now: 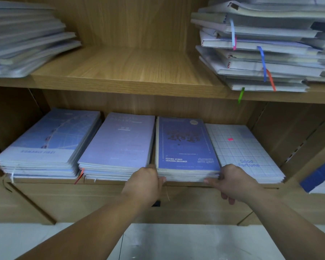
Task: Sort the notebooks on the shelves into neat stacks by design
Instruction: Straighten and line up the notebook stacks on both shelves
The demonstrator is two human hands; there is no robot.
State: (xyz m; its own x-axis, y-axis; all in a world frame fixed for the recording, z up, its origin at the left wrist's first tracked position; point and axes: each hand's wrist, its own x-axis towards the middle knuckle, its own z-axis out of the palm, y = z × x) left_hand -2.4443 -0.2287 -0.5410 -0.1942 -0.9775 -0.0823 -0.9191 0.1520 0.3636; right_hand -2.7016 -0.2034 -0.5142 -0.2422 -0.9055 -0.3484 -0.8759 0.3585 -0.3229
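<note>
L grip point(144, 182) & R grip point(235, 183) — both clasp dark-blue stack point(186, 141), front corners.

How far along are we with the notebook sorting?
Done: the pale blue "Romance First" stack, the lavender stack and the white grid "Good Fortune" stack lie sorted side by side. In hand: the left hand and right hand hold the front corners of the dark blue "Future Stars" stack, apparently squaring it. Left: the untidy grey pile and the slanting ribbon-marked pile on the upper wooden shelf.

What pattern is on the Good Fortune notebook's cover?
Good Fortune notebook: pale blue grid with a small pink square; head view.
</note>
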